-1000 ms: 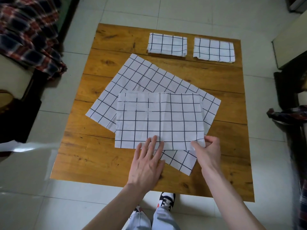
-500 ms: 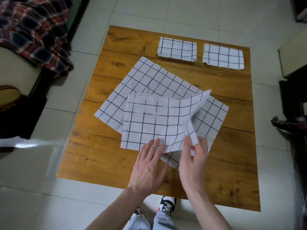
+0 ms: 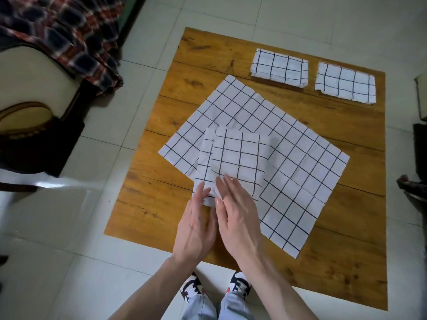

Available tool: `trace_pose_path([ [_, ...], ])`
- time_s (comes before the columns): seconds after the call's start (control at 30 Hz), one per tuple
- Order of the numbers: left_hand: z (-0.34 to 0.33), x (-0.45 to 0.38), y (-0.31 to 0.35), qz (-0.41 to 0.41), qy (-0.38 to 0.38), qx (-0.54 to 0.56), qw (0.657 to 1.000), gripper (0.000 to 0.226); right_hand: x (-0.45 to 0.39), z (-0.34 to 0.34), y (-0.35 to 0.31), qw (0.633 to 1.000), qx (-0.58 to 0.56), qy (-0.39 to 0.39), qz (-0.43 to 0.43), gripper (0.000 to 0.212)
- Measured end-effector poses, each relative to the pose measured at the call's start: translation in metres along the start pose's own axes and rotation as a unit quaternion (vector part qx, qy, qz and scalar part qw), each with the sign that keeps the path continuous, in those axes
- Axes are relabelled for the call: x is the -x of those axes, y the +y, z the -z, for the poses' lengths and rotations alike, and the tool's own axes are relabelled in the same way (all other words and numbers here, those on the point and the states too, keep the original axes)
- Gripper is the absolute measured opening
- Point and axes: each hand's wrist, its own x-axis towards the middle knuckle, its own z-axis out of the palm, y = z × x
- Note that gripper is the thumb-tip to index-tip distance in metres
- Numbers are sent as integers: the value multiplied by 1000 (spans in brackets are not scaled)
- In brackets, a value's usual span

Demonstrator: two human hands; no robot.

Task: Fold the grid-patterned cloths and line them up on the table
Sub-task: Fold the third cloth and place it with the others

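**Third cloth halved again; 2 done, 1 still flat**

Folded over from the right since half a second ago, the cloth in hand point(image 3: 238, 162) now shows as a compact rectangle about half its former width, where before its right corner was lifted and curling leftward. The right hand point(image 3: 238, 218), which had pinched that corner in the air, has come down beside the left hand point(image 3: 196, 225) at the near edge.

Largest first: the wooden table point(image 3: 346, 262) stands on pale floor tiles. Across its middle lies the unfolded cloth point(image 3: 300, 172), spread flat and turned at an angle, its near-left part covered by the cloth in hand. At the far edge sit 2 finished pieces side by side and apart: the left folded cloth point(image 3: 279, 66) and the right folded cloth point(image 3: 345, 83).

Both hands have straight fingers, close together, the tips laid on the near-left corner of the cloth in hand, pressing rather than pinching; whether a thumb is tucked under the edge I cannot tell.

By my reading, 2 cloths are done, the 3rd is partway folded and looks larger than the finished 2, so it likely needs another fold before joining the row. The 4th is untouched.
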Motion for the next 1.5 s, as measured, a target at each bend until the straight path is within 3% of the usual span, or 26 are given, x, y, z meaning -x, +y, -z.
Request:
trace_pose_path([
  [0.17, 7, -2, -4, -7, 13, 16, 1000, 65, 0, -22, 5, 996, 30, -85, -6, 54],
  [0.3, 7, -5, -10, -34, 20, 4, 999, 49, 0, -24, 5, 991, -19, -127, -36, 70],
  [0.53, 16, -11, -9, 24, 74, -101, 992, 38, -6, -19, 19, 987, -105, -119, -37, 66],
  [0.67, 15, -20, -10, 82, 69, -100, 989, 39, -18, -1, 39, 994, -43, -100, -22, 59],
  [0.83, 10, -33, -14, 72, 84, -102, 989, 34, -38, 17, 75, 987, 86, -118, 62, 49],
  [1.0, 6, -41, -20, 68, 97, -93, 989, 34, -50, 16, 95, 969, 147, -171, 101, 56],
  [1.1, 6, -39, -21, 59, 110, -156, 980, 28, -50, 11, 98, 957, 185, -196, 108, 60],
  [1.27, 0, -17, -13, -63, 78, -237, 966, 33, -44, 4, 90, 956, 224, -156, 111, 66],
  [1.4, -14, 7, -9, -210, -19, -272, 939, 45, -50, 6, 76, 982, 134, -121, 58, 60],
  [1.5, -24, 18, -12, -261, -68, -313, 911, 49, -70, 19, 77, 996, 87, -29, 5, 50],
])
